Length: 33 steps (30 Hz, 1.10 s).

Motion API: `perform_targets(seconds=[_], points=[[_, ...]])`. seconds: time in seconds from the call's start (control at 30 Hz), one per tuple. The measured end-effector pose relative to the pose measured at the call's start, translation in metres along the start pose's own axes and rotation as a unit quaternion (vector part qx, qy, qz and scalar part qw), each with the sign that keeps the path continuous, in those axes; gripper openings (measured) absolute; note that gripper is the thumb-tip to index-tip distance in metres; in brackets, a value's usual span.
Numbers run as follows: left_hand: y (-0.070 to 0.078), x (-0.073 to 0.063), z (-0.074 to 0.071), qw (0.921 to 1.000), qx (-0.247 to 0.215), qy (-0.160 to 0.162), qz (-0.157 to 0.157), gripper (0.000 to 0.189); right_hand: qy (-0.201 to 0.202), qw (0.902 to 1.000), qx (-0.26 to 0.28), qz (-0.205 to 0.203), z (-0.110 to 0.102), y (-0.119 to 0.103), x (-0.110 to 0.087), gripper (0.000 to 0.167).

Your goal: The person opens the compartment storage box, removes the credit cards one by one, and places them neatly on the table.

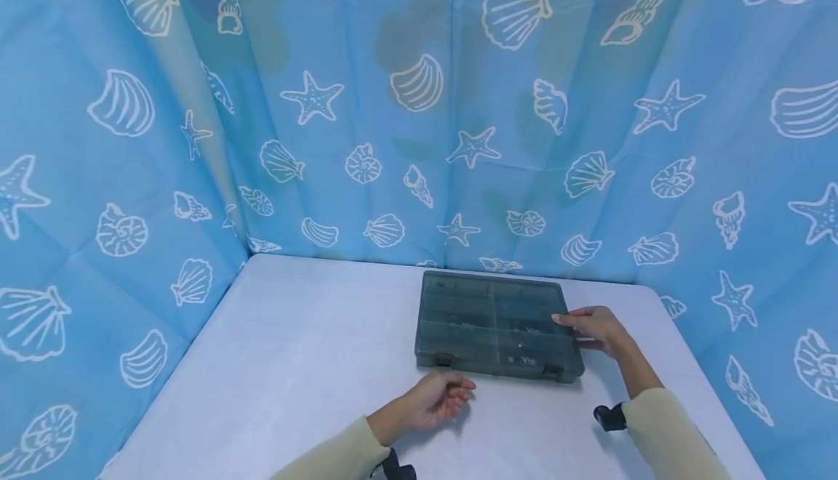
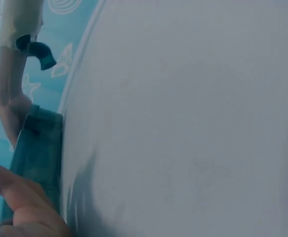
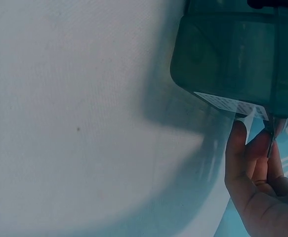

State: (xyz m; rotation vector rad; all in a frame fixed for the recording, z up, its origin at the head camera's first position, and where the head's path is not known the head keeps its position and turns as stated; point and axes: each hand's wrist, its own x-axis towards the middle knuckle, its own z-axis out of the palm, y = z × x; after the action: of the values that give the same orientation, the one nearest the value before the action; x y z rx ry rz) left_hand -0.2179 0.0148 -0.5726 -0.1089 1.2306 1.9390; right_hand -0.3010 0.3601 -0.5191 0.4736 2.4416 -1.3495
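Note:
A dark translucent compartment box (image 1: pixel 494 313) with a closed lid and two front latches is at the back right of the white table. My right hand (image 1: pixel 596 329) grips its right side, thumb on the lid and the other fingers lower down. In the right wrist view, a printed white label (image 3: pixel 232 105) shows on the box near those fingers. My left hand (image 1: pixel 435 398) is just in front of the box's front left latch (image 1: pixel 444 359), its fingers loosely curled around nothing. Whether it touches the box, I cannot tell.
The white table (image 1: pixel 281 364) extends left and in front of the box. A blue curtain (image 1: pixel 406 138) with white shells and starfish hangs behind the table and along its sides. Black wrist mounts (image 1: pixel 610 417) sit at both cream sleeves.

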Motion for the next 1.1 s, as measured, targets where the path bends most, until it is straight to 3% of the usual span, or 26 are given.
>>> perform_targets(seconds=[0.17,0.33,0.57,0.8,1.0,1.1], points=[[-0.015,0.015,0.03,0.9968,0.023,-0.065,-0.04,0.036,0.011,0.9999,0.002,0.005,0.004,0.002,0.002,0.095],[-0.026,0.034,0.067,0.9953,0.031,-0.079,-0.048,0.037,0.019,0.9998,-0.001,0.004,0.012,0.005,0.004,0.094],[-0.02,0.061,0.1,0.9993,0.003,-0.033,-0.013,0.043,0.014,0.9999,-0.006,0.008,0.012,0.002,0.003,0.093],[-0.026,0.076,0.126,0.999,-0.036,0.025,0.01,0.035,0.019,0.9997,-0.007,0.012,0.006,0.002,0.0,0.093],[-0.027,0.082,0.146,0.9903,-0.117,0.061,0.042,0.018,0.025,0.9997,-0.001,0.001,0.001,0.0,-0.002,0.089],[-0.031,0.084,0.153,0.9862,-0.125,0.1,0.041,0.014,0.03,0.9996,0.004,-0.001,0.001,0.001,-0.003,0.088]])
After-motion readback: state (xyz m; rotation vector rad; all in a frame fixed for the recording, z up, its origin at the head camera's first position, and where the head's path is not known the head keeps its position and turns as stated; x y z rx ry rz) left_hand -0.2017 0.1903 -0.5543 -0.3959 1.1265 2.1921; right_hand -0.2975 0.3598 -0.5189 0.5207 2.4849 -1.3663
